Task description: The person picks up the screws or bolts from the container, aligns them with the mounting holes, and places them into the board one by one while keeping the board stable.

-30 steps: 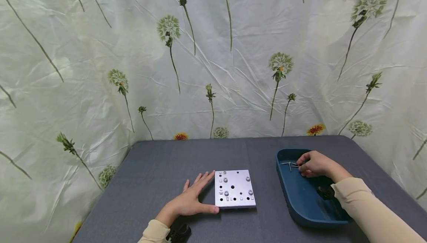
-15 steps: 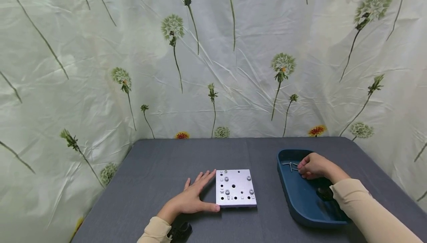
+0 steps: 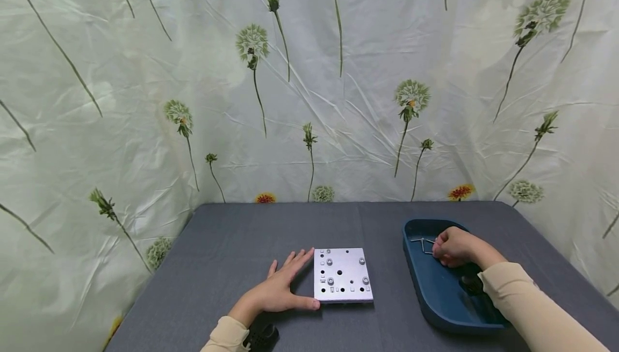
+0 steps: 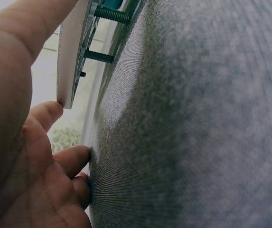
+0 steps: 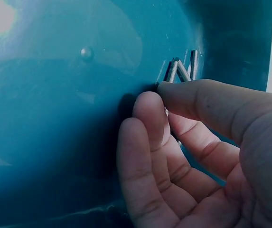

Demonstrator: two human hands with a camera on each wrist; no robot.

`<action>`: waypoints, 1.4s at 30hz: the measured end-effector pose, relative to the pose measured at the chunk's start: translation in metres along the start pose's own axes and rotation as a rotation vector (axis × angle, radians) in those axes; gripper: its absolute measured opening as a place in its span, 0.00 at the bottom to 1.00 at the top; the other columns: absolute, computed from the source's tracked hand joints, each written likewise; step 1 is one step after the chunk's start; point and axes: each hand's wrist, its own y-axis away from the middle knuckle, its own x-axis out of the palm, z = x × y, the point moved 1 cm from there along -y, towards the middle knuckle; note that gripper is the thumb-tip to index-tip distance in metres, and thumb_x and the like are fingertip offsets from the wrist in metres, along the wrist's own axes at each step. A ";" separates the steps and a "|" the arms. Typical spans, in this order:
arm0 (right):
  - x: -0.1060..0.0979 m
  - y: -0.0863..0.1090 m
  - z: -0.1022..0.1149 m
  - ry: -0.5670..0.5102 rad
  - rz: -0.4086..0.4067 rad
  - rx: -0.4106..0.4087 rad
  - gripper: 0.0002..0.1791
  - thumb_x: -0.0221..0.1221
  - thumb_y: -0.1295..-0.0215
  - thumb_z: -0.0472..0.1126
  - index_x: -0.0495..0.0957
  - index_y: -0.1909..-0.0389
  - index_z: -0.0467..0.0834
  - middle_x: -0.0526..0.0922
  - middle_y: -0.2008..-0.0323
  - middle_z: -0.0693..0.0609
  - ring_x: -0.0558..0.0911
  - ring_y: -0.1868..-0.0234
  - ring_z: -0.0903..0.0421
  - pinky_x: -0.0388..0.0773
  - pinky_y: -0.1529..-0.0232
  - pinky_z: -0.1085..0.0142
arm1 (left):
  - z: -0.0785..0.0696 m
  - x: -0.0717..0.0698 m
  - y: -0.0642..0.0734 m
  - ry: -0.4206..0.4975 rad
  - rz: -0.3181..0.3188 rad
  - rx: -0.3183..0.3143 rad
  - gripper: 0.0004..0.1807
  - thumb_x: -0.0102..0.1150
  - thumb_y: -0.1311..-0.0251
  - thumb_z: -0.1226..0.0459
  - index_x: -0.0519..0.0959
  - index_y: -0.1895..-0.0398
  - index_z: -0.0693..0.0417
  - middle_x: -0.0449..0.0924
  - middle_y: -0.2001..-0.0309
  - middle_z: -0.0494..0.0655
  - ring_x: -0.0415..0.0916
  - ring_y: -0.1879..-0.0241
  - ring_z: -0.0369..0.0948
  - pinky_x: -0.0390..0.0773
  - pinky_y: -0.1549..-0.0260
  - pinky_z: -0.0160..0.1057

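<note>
A square silver metal plate (image 3: 339,274) with holes and several socket-head screws lies on the grey table. My left hand (image 3: 278,290) is spread at its left side, the thumb and index finger touching its left corners. In the left wrist view, threaded shanks (image 4: 112,15) stick out beneath the plate, and other fingertips rest on the table. Inside the blue tray (image 3: 417,293), my right hand (image 3: 456,247) curls its fingers around a small silver screw, mostly hidden by the thumb. Several loose screws (image 5: 194,64) lie just beyond those fingertips on the tray floor.
The dark grey tabletop (image 3: 271,228) ends at a hanging white sheet (image 3: 358,99) printed with dandelions. The tray's raised rim (image 3: 408,266) stands to the right of the plate. Dark wrist devices (image 3: 263,337) are on both arms.
The right fingers have shifted slightly within the tray, and the loose screws near them lie at different angles. My left hand and the plate stay in place; the head view has shifted slightly.
</note>
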 end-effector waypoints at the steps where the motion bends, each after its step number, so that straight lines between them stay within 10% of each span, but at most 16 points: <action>1: 0.001 0.000 0.000 0.001 0.002 0.000 0.08 0.59 0.25 0.30 0.80 0.67 0.37 0.79 0.77 0.52 0.77 0.75 0.60 0.80 0.70 0.68 | 0.002 0.001 0.000 0.010 -0.001 -0.006 0.64 0.78 0.45 0.36 0.50 0.11 0.36 0.48 0.12 0.59 0.37 0.13 0.65 0.28 0.26 0.81; 30: -0.004 0.001 0.000 0.050 0.038 0.058 0.15 0.60 0.30 0.31 0.77 0.79 0.45 0.76 0.81 0.55 0.75 0.77 0.62 0.78 0.70 0.70 | -0.001 0.001 -0.001 0.003 -0.008 -0.012 0.64 0.79 0.45 0.39 0.50 0.11 0.38 0.49 0.12 0.58 0.38 0.12 0.64 0.29 0.25 0.80; 42: -0.014 0.001 0.004 0.000 -0.008 0.016 0.08 0.59 0.31 0.31 0.84 0.69 0.34 0.84 0.77 0.52 0.80 0.75 0.63 0.84 0.69 0.69 | -0.003 0.001 -0.001 0.009 -0.015 -0.012 0.64 0.80 0.46 0.38 0.51 0.11 0.38 0.49 0.13 0.60 0.38 0.13 0.65 0.29 0.25 0.80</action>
